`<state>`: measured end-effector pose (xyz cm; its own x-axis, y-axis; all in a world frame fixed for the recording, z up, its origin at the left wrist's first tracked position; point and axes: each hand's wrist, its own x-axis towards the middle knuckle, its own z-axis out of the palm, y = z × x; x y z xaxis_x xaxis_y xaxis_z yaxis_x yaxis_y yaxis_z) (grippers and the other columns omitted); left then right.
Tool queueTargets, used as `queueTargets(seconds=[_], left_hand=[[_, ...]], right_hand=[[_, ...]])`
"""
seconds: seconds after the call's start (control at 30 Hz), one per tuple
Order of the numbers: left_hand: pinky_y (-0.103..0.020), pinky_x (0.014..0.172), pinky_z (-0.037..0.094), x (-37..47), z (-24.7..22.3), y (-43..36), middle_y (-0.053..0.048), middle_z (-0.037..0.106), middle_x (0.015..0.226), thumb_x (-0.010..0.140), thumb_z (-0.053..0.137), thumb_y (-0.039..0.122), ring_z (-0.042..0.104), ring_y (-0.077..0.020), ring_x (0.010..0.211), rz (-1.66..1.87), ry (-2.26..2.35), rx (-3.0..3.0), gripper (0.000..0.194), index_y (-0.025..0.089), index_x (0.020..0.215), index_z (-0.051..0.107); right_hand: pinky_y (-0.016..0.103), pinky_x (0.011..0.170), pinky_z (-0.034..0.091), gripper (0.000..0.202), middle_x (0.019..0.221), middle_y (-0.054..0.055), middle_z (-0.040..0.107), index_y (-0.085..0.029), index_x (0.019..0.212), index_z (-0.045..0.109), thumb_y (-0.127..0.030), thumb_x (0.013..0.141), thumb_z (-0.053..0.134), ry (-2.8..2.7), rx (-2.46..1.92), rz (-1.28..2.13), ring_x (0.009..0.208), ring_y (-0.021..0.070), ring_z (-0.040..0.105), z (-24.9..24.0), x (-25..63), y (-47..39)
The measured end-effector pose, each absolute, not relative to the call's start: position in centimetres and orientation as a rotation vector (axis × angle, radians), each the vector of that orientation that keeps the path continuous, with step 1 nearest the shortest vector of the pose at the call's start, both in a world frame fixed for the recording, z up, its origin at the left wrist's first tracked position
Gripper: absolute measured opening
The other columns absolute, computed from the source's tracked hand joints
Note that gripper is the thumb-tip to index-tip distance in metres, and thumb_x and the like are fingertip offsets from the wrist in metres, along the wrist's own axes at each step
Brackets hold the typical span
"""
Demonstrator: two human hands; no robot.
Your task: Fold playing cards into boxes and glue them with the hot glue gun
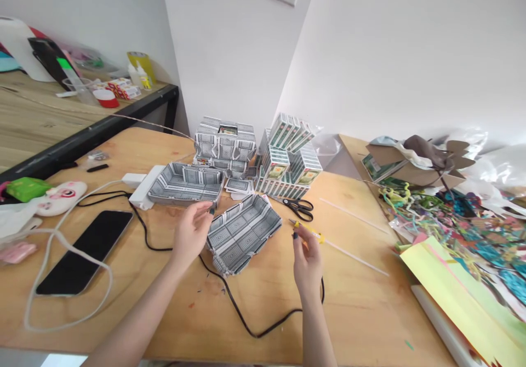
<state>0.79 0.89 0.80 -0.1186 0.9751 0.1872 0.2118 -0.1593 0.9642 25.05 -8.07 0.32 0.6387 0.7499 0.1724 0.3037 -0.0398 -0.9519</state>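
A shallow tray made of patterned grey playing cards lies tilted on the table in front of me. At its upper left side is my left hand, fingers loosely bent and apart, with nothing visible in them; whether the fingertips touch the tray's edge I cannot tell. My right hand, to the right of the tray, has its fingers closed round a yellow glue gun. The nozzle points left toward the tray, and a long white glue stick extends from its back end. My hand covers part of its body.
Behind stand another card tray, a card-covered box, stacked card packs and black scissors. A phone and white cable lie left. A black cord loops in front. Coloured scraps pile up right.
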Motion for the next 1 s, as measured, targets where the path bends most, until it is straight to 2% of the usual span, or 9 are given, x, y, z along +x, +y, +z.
queueTargets(seconds=[0.1,0.2,0.3,0.4,0.5,0.63,0.8,1.0], left_hand=[[-0.04,0.098,0.045,1.1,-0.5,-2.0,-0.01,0.06,0.115,0.08,0.056,0.031,0.056,-0.0224,0.111,1.48,1.423,1.232,0.026,0.02,0.104,0.056],[-0.039,0.102,0.04,2.0,-2.0,-4.0,-0.01,0.052,0.128,0.085,0.053,0.033,0.049,-0.0218,0.12,1.489,1.466,1.145,0.034,0.022,0.117,0.05],[-0.045,0.105,0.035,3.2,-2.9,-4.2,-0.011,0.049,0.128,0.085,0.05,0.031,0.045,-0.0249,0.123,1.382,1.516,1.105,0.038,0.022,0.122,0.045],[-0.051,0.106,0.03,4.1,-2.2,-3.4,-0.012,0.049,0.127,0.081,0.053,0.022,0.043,-0.0274,0.123,1.339,1.562,1.176,0.042,0.02,0.122,0.045],[-0.048,0.105,0.034,4.4,-0.4,-2.8,-0.01,0.051,0.124,0.077,0.05,0.012,0.047,-0.025,0.119,1.449,1.406,1.355,0.043,0.02,0.119,0.047],[-0.049,0.105,0.036,4.1,1.2,-2.3,-0.01,0.051,0.125,0.078,0.048,0.012,0.045,-0.0266,0.124,1.69,1.094,1.645,0.038,0.021,0.116,0.048],[-0.051,0.105,0.038,3.3,1.0,-1.4,-0.01,0.051,0.13,0.078,0.048,0.013,0.046,-0.0289,0.125,1.64,1.092,1.893,0.04,0.022,0.117,0.052],[-0.049,0.104,0.039,2.5,0.5,-1.1,-0.008,0.057,0.124,0.079,0.048,0.015,0.051,-0.0265,0.12,1.502,1.122,1.898,0.038,0.022,0.116,0.056]], right_hand=[[0.041,0.095,0.044,0.042,0.116,0.012,0.063,-0.016,0.108,0.062,-0.047,0.08,0.054,-0.911,-1.57,0.483,0.112,0.0237,0.056,0.5,25.2,-5.8],[0.042,0.099,0.041,0.049,0.122,0.012,0.061,-0.016,0.117,0.058,-0.049,0.081,0.049,-0.886,-1.511,0.645,0.116,0.024,0.054,0.3,24.5,-3.0],[0.042,0.099,0.04,0.052,0.118,0.013,0.063,-0.013,0.117,0.058,-0.049,0.08,0.05,-0.88,-1.494,0.795,0.113,0.0246,0.057,-0.2,23.3,-1.4],[0.042,0.099,0.041,0.051,0.117,0.014,0.063,-0.012,0.118,0.056,-0.043,0.078,0.055,-0.893,-1.497,0.765,0.11,0.0246,0.058,-0.4,22.4,-1.8],[0.042,0.101,0.039,0.049,0.123,0.013,0.059,-0.015,0.119,0.054,-0.039,0.077,0.057,-0.883,-1.452,0.653,0.115,0.0239,0.054,-0.2,22.3,-3.7],[0.043,0.097,0.043,0.049,0.125,0.013,0.056,-0.019,0.12,0.052,-0.034,0.075,0.061,-0.815,-1.381,0.587,0.116,0.0242,0.053,0.3,22.7,-6.4],[0.042,0.09,0.048,0.044,0.12,0.012,0.059,-0.02,0.116,0.054,-0.029,0.074,0.061,-0.774,-1.456,0.589,0.109,0.0237,0.057,0.1,22.9,-8.4],[0.042,0.087,0.05,0.038,0.109,0.011,0.064,-0.019,0.109,0.06,-0.033,0.074,0.061,-0.793,-1.525,0.598,0.099,0.023,0.062,-0.8,23.3,-8.9]])
